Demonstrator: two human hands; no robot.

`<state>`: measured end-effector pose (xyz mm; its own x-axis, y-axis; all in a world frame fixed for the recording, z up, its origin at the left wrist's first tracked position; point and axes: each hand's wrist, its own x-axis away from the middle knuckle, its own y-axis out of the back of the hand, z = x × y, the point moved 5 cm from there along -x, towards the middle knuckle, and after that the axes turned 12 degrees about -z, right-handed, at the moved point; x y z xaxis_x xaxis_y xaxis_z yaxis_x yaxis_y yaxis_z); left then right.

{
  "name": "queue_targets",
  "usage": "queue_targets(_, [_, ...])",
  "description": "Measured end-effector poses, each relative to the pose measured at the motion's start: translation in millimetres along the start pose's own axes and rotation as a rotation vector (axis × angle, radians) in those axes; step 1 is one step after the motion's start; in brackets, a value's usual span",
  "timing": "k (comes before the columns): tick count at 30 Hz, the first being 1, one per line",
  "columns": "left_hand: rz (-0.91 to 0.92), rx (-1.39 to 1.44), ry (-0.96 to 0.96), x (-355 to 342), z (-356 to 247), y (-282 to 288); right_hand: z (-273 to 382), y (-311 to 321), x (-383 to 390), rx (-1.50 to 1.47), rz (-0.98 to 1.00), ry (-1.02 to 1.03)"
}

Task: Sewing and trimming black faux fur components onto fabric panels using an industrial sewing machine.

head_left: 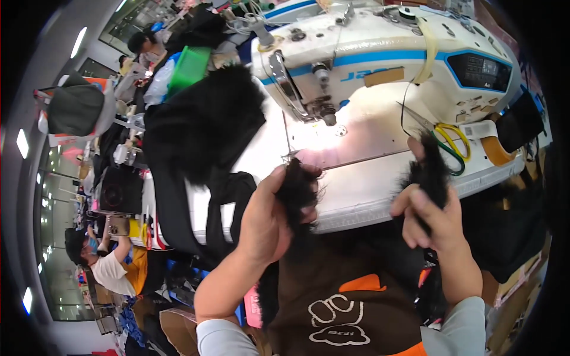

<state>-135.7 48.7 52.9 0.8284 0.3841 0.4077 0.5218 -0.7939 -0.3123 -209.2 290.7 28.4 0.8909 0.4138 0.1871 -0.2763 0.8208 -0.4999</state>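
1. Workshop space spreads beyond the white sewing machine [380, 65], with two other people, one seated [122, 267] and one farther back [145, 47], both well to its left.
2. Below the machine's needle, a smooth white worktable [368, 193] runs toward the wearer, brightly lit close to the needle.
3. Left hand [261, 213] is raised in front of the machine, left of the needle, wrist upright and thumb uppermost; its fingers curl round one black furry piece [295, 190], grasping it.
4. Right hand [433, 222] is raised in front of the machine's right part, fingers bent inward, clasping a second black furry piece [436, 172] that sticks up above the knuckles.
5. These two held pieces look soft, with ragged, hairy edges, and stand well apart; the machine's needle lies beyond the gap between them.
6. One pair of scissors [428, 126], metal-bladed with one yellow and one green handle loop, lies at the machine's right, just beyond the right hand.
7. Left of the machine lie one large black fabric piece [202, 124], furry along its edge, and one green plastic bin [189, 68] behind it.
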Motion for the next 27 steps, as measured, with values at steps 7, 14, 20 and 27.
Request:
queue_targets(7, [0.216,0.195,-0.081,7.7,-2.7,-18.8,-49.2,-50.7,-12.4,0.326,0.415,-0.128])
queue_targets(14, [0.072,0.322,-0.385,-7.9,-37.8,20.2,-72.7,-65.2,-4.6,0.333,0.456,-0.02])
queue_targets(20, [-0.064,0.328,-0.349,-36.8,-20.6,81.2,-54.0,-34.1,-11.6,0.328,0.259,-0.059])
queue_targets(27, [-0.082,0.333,-0.347,-49.3,-7.2,100.5,-65.1,9.1,-19.2,-0.372,0.434,-0.249])
